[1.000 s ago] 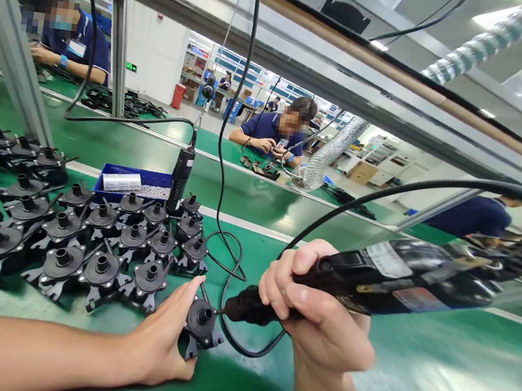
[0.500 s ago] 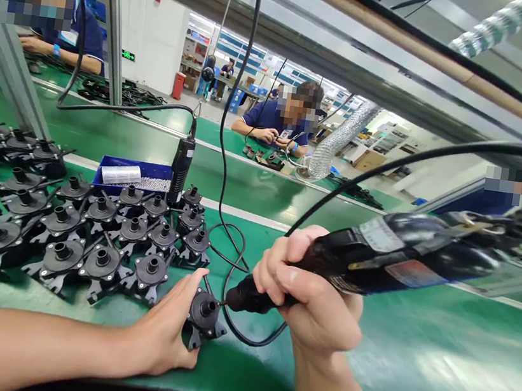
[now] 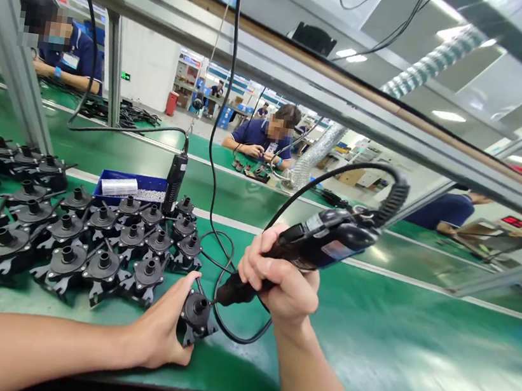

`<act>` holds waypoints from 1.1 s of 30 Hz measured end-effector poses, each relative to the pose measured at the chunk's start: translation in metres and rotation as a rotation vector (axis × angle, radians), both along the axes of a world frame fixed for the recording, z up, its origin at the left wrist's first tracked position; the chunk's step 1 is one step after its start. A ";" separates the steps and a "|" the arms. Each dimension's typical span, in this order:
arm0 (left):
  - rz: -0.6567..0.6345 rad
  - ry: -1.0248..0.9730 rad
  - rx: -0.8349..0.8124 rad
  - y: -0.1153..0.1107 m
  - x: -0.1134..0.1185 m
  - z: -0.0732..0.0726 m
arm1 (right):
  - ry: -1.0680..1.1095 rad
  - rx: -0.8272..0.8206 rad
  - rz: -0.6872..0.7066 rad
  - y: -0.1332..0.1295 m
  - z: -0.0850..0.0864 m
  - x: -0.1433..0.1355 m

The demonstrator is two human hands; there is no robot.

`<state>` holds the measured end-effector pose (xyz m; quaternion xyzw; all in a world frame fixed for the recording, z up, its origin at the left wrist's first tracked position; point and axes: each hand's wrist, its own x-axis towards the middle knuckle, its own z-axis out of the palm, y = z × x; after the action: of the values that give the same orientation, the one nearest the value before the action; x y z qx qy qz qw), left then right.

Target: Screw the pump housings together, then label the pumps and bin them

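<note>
My left hand [image 3: 161, 330] is wrapped round the left side of a black round part [image 3: 197, 313] with a central tube, near the front edge of the green table [image 3: 395, 341]. Fingers closed round its body, my right hand [image 3: 281, 278] holds a black electric screwdriver [image 3: 327, 236]. The tool is tilted, and its tip points left at the rim of the part; whether it touches a screw cannot be made out. Several similar black parts [image 3: 104, 265] stand in rows to the left of my left hand.
Behind the rows sit a blue bin [image 3: 133, 188] of small metal pieces and a hanging second screwdriver [image 3: 175, 181]. A black cable [image 3: 242, 340] loops on the table. Metal frame bars cross above; people work beyond.
The view has tilted up and shifted, showing more of the ceiling. The screwdriver's rear end appears lower and farther left. Both hands keep their holds.
</note>
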<state>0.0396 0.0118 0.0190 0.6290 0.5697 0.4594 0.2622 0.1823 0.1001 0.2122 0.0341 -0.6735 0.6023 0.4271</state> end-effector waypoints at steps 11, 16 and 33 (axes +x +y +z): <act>-0.041 0.057 -0.131 0.002 0.008 0.006 | 0.084 0.039 0.074 -0.020 0.000 0.024; -0.030 0.093 -0.106 0.004 0.009 -0.001 | 0.001 0.042 0.134 -0.024 -0.008 0.014; -0.065 0.042 -0.172 -0.002 0.013 0.033 | -0.084 0.139 0.182 -0.045 -0.010 0.002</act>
<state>0.0525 0.0101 0.0517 0.6318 0.5917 0.3869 0.3179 0.1843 0.0551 0.2023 0.0992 -0.7251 0.5914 0.3386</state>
